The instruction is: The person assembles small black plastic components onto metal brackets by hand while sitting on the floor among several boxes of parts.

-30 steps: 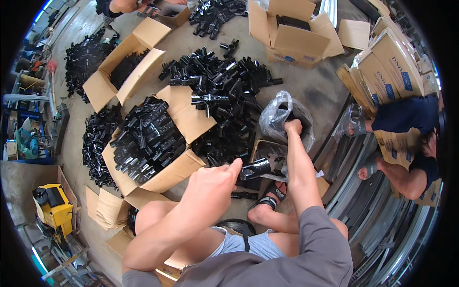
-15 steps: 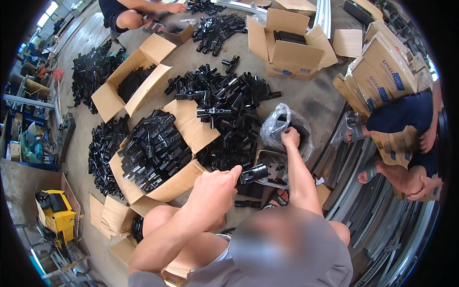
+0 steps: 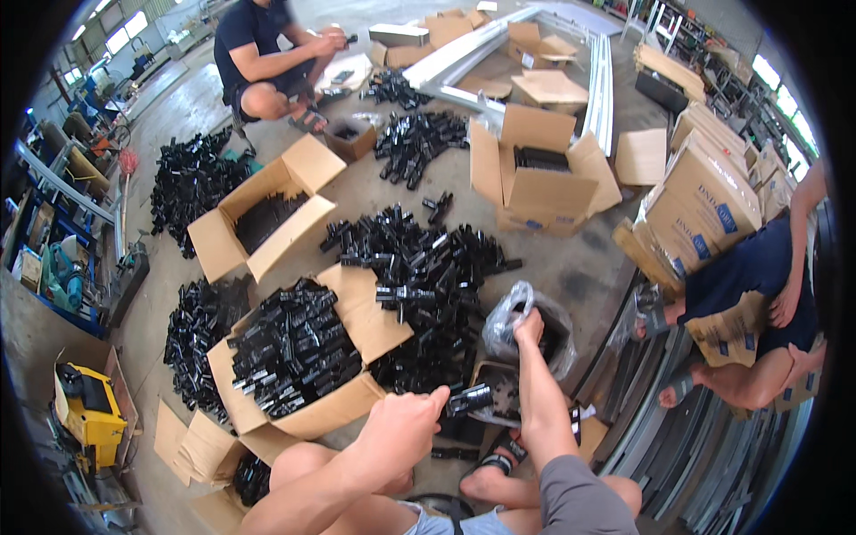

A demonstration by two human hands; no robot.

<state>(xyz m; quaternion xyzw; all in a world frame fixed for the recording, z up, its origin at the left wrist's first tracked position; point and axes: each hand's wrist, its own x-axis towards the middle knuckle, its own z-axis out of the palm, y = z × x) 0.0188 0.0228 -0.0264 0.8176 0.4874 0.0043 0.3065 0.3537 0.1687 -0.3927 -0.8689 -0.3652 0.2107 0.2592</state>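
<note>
My left hand [image 3: 399, 434] is closed around a short black tubular fitting [image 3: 469, 400], which sticks out past its fingers to the right. My right hand [image 3: 529, 328] is at the mouth of a clear plastic bag [image 3: 505, 314], its fingers curled downward; what they hold, if anything, is hidden. Below the bag, partly behind my right forearm, stands an open container [image 3: 496, 384] with small dark pieces inside. Ahead of my left hand lies a large heap of similar black fittings [image 3: 428, 254]. An open carton [image 3: 325, 406] to the left is filled with neatly stacked fittings [image 3: 294, 343].
Another open carton [image 3: 214, 232] and further black heaps [image 3: 192, 183] lie at the left. A co-worker [image 3: 259, 62] crouches at the far left; another person [image 3: 749, 303] sits at the right beside stacked boxes [image 3: 700, 209]. Long metal profiles [image 3: 687, 446] cover the right floor.
The view has tilted up, so the floor items sit lower and more of the far co-worker shows. My left hand still holds the fitting; my right hand stays at the bag.
</note>
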